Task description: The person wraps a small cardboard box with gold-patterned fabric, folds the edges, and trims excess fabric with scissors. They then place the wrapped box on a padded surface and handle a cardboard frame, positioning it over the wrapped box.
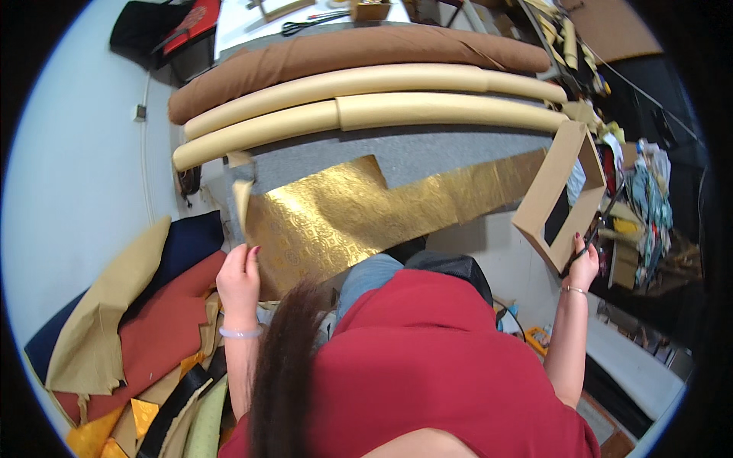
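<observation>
A shiny gold embossed sheet (343,217) lies over the near edge of the grey table, its narrower strip reaching to the right. My left hand (239,277) pinches the sheet's left edge, where a pale corner curls up. At the right, my right hand (581,263) is closed around dark scissors (595,235), whose blades point up and away. An open rectangular frame of brown board (550,189) stands tilted just beside that hand, over the sheet's right end. Whether the hand also touches the frame I cannot tell.
Two cream rolls (446,110) and a brown fabric roll (355,54) lie across the grey table (475,140). Another pair of scissors (292,27) rests on a white table behind. Folded material pieces (166,320) pile up at the left; cloth scraps (650,194) hang at the right.
</observation>
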### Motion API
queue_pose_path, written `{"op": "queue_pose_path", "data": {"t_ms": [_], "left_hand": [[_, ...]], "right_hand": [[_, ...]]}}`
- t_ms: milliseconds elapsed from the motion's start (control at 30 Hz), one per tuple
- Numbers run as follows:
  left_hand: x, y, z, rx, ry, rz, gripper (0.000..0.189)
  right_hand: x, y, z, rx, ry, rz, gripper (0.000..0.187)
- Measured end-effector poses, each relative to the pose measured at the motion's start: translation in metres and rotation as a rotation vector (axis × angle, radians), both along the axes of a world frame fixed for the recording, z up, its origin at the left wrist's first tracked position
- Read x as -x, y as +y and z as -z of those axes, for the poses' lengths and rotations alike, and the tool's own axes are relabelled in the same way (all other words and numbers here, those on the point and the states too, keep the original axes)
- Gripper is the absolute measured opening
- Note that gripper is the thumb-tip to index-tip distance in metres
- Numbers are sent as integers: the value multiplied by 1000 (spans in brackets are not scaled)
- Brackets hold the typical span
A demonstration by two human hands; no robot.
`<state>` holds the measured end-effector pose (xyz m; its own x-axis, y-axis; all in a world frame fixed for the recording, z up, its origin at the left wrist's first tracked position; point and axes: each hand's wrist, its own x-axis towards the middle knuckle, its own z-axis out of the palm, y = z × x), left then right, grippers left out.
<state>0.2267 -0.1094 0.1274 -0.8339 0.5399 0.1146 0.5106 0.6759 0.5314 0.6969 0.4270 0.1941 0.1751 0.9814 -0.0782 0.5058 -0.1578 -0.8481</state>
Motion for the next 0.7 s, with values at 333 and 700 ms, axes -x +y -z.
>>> {"op": "queue_pose_path", "data": {"t_ms": [333, 700], "left_hand": [[90, 36, -70, -717, -336, -195, 19], [208, -90, 135, 328, 24, -591, 52]], "right_hand": [[-87, -18, 16, -53, 116, 241, 31], [-167, -35, 17, -25, 34, 399, 34]]}}
